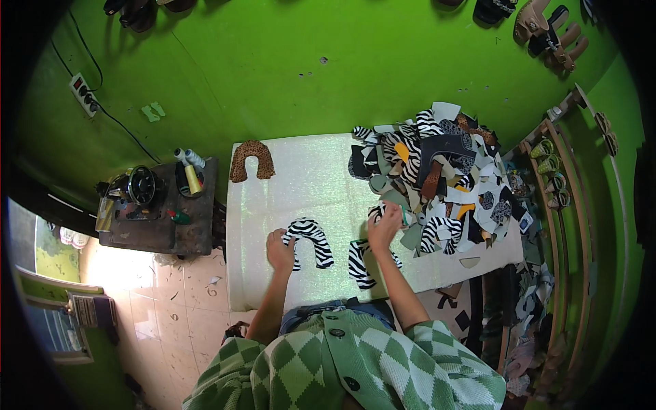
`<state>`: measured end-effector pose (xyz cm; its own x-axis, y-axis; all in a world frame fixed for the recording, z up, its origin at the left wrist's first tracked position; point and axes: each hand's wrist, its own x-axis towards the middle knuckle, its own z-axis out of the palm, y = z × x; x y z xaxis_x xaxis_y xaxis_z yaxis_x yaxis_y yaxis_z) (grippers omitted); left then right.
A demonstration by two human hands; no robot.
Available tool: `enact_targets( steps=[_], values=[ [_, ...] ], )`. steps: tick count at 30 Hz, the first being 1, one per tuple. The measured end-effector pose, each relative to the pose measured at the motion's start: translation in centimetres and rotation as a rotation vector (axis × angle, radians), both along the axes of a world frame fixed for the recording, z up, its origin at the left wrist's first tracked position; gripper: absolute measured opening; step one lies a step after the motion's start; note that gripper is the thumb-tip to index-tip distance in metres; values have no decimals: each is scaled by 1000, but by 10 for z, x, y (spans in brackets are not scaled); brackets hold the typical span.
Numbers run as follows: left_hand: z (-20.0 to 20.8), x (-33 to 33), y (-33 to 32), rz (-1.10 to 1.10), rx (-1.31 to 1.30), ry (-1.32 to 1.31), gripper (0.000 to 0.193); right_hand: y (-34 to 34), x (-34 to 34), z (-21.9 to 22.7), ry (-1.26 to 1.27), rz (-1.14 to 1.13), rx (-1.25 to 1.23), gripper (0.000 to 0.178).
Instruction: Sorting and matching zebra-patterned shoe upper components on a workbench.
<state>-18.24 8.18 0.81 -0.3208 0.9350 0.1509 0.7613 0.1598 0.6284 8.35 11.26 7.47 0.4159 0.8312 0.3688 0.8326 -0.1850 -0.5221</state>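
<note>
A U-shaped zebra-print piece (313,239) lies on the pale, shiny table, its curve toward the far side. My left hand (279,251) has its fingers closed at the piece's left edge. Farther right, my right hand (388,224) is closed beside the heap of scraps. A bit of black-and-white print and a green-white edge show around its fingers, but what it grips cannot be made out. Below my right wrist lies a second zebra-print piece (360,265), partly covered by my forearm. At the table's far left rests a leopard-print U-shaped piece (262,149).
A large heap of cut scraps (437,154) covers the table's right side. To the left, a sewing machine (141,185) and thread spools (192,179) occupy a dark stand. Wooden shoe racks (562,219) line the right wall. Offcuts litter the tiled floor.
</note>
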Motion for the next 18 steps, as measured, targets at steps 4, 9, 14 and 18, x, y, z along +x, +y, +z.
enact_targets(
  steps=[4, 9, 14, 18],
  values=[
    [2, 19, 0, 10, 60, -58, 31, -5, 63, 5, -78, -180, -85, 42],
    [6, 63, 4, -214, 159, -93, 26, 0, 122, -16, 197, 168, -217, 25],
    [19, 107, -1, -367, 62, -150, 34, 25, 130, 29, 543, 342, 80, 20],
    [20, 136, -10, -596, -37, -64, 51, 38, 146, 53, 727, 380, 135, 19]
  ],
)
